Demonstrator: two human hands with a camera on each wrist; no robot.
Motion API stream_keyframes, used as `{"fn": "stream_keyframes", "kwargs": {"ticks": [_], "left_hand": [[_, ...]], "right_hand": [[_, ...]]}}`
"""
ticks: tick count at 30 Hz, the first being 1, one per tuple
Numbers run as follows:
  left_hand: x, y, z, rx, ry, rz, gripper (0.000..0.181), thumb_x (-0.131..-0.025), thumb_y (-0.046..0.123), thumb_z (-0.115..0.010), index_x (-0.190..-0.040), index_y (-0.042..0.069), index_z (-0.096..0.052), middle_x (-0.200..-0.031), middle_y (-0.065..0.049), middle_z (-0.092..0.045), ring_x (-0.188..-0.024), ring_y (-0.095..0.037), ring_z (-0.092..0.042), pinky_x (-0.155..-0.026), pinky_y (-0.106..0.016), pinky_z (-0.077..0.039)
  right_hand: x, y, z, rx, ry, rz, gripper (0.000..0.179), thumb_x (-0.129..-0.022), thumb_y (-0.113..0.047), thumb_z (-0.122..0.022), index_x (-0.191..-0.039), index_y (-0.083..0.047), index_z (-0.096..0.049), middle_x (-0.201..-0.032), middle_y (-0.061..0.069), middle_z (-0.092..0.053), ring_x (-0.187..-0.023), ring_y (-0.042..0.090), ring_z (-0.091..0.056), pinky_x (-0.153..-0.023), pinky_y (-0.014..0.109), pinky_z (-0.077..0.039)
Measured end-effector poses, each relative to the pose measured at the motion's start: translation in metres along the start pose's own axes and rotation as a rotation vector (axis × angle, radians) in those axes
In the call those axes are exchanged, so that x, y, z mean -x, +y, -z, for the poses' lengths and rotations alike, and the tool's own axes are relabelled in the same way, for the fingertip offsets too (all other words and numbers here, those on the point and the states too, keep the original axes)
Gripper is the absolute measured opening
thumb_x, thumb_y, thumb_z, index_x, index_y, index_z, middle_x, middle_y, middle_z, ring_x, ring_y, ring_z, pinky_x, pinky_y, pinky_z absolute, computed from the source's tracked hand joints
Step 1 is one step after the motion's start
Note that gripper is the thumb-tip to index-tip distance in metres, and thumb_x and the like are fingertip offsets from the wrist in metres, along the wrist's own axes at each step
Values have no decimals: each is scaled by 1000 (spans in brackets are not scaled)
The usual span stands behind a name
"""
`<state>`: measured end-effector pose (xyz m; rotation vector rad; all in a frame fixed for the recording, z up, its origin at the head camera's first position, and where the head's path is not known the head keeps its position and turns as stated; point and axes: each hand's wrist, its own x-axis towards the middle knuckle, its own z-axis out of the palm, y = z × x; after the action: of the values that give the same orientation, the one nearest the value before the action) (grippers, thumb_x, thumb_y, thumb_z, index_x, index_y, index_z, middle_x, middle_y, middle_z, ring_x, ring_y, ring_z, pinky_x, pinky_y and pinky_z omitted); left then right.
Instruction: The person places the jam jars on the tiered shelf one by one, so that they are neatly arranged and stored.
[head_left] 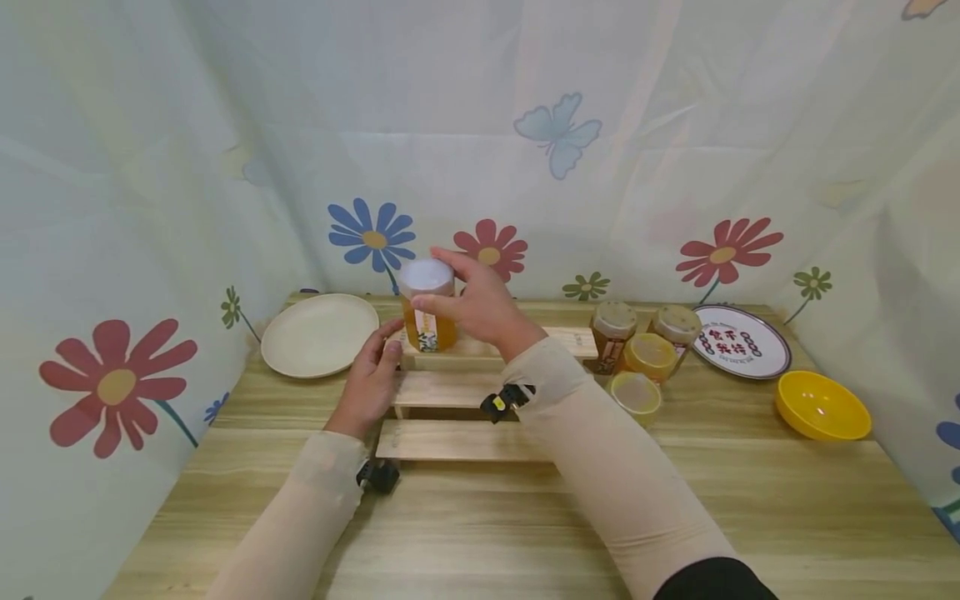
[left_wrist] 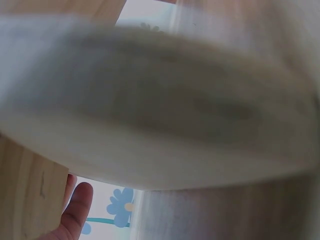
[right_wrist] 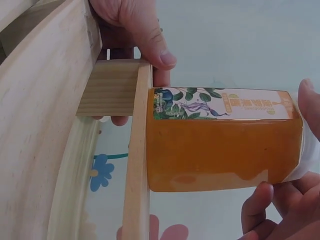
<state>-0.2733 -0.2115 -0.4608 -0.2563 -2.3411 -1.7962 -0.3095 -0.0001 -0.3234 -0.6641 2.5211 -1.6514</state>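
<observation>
My right hand holds a jar of amber honey near its white lid, thumb on one side and fingers on the other. In the right wrist view the jar has its base right at the top step of a three-step wooden rack, at that step's left end. My left hand grips the rack's left end. From the right wrist, its thumb lies near the jar's base, with fingertips showing behind the wooden support. A blurred plank fills much of the left wrist view.
Right of the rack stand two dark-labelled jars and two yellow-lidded ones. Beyond them are a printed plate and a yellow bowl. A cream plate lies at the back left. A flowered curtain hangs behind the table.
</observation>
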Motion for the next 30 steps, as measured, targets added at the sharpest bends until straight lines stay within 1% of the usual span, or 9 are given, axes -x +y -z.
{"fn": "stream_keyframes", "kwargs": {"ticks": [3, 6, 9, 11, 13, 19, 22, 26, 30], "left_hand": [[0, -1, -1, 5, 2, 15, 46, -116, 26, -40, -161, 16, -41, -150, -20, -52, -124, -29, -51, -98, -26, -42], [0, 0, -2, 7, 8, 26, 46, -116, 27, -40, -161, 17, -42, -153, -18, -50, -124, -28, -49, -102, -34, -41], [0, 1, -2, 2, 11, 29, 46, -116, 29, -40, -161, 18, -42, -160, -14, -45, -130, -28, -48, -109, -44, -39], [0, 1, -2, 0, 11, 33, 47, -116, 31, -40, -161, 18, -41, -162, -14, -43, -133, -29, -47, -111, -48, -38], [0, 2, -2, -1, 12, 40, 47, -116, 31, -40, -161, 19, -41, -163, -14, -42, -134, -30, -47, -112, -50, -38], [0, 6, -2, 5, 17, 68, 48, -116, 28, -38, -162, 16, -39, -164, -15, -41, -133, -31, -46, -111, -48, -37], [4, 18, -1, 12, 14, 80, 47, -117, 23, -38, -162, 11, -38, -164, -18, -40, -134, -33, -45, -112, -49, -36], [10, 33, -1, 9, -2, 85, 48, -117, 22, -37, -162, 8, -37, -165, -20, -37, -136, -34, -44, -113, -51, -36], [11, 35, -2, 7, -7, 76, 49, -117, 23, -36, -163, 9, -35, -165, -20, -38, -136, -33, -45, -114, -51, -36]], "right_hand": [[8, -1, 6, 19, 7, 18, 86, -91, -34, -86, -163, -23, -42, -162, 0, -50, -148, 24, -46, -116, 49, -45], [19, -2, 16, 37, 16, 65, 83, -91, -34, -86, -162, -24, -44, -158, 0, -54, -141, 24, -51, -110, 45, -48], [35, -3, 32, 56, 24, 91, 78, -92, -34, -85, -160, -28, -48, -151, 1, -59, -104, 26, -61, -88, 39, -53], [48, -3, 44, 53, 17, 90, 74, -93, -32, -84, -158, -29, -50, -149, 0, -59, -82, 26, -53, -72, 36, -48], [64, -3, 57, 45, 7, 62, 72, -94, -30, -84, -158, -30, -51, -150, -2, -57, -71, 28, -44, -63, 34, -43], [101, 14, 97, 99, -3, 24, 65, -95, -25, -81, -155, -25, -55, -150, -2, -58, -80, 27, -48, -55, 31, -43], [115, 21, 113, 146, 5, 41, 63, -95, -22, -81, -153, -19, -57, -125, 9, -65, -77, 27, -48, -54, 30, -42], [134, 28, 132, 193, 12, 16, 61, -95, -20, -82, -151, -17, -59, -93, 13, -55, -77, 27, -49, -56, 30, -41], [150, 33, 150, 265, 23, 2, 61, -93, -18, -83, -149, -15, -60, -91, 11, -58, -78, 24, -51, -54, 29, -41]]}}
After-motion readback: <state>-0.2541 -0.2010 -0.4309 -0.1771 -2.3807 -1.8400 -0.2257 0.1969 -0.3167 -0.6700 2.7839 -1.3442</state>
